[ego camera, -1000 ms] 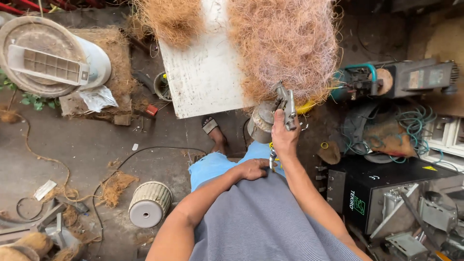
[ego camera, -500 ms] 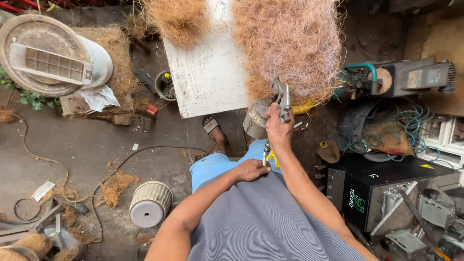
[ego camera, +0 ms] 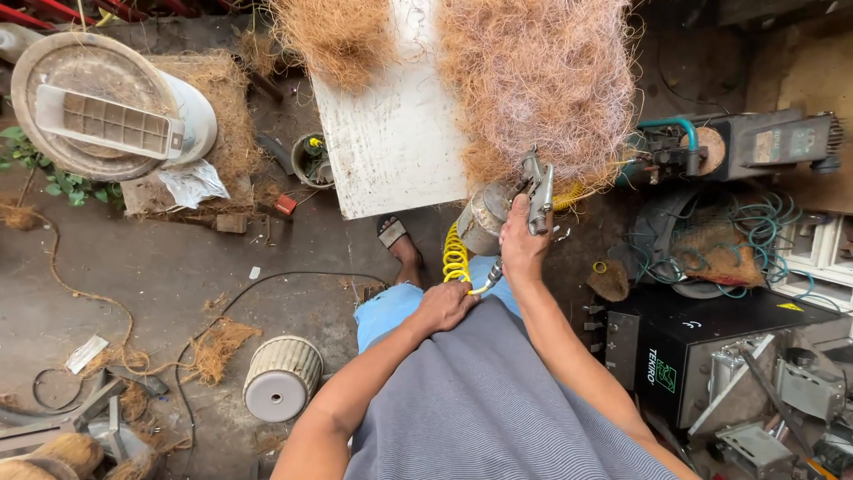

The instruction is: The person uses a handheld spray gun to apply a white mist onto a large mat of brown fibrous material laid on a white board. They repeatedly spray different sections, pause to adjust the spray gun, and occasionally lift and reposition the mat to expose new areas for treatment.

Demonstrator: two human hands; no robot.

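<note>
My right hand fingers are wrapped round the spray gun, left hand pinching its yellow hose. Fibre pile on the tabletop looks mostly unsprayed.

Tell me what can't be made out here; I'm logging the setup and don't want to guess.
Head view only:
- Spray gun nozzle: hidden in the coconut fibre pile.
- Right hand fingers: wrapped behind the gun's grip.
- Yellow coiled hose far end: lost behind the left hand and shorts.
- White board: cut by the top edge.
</note>
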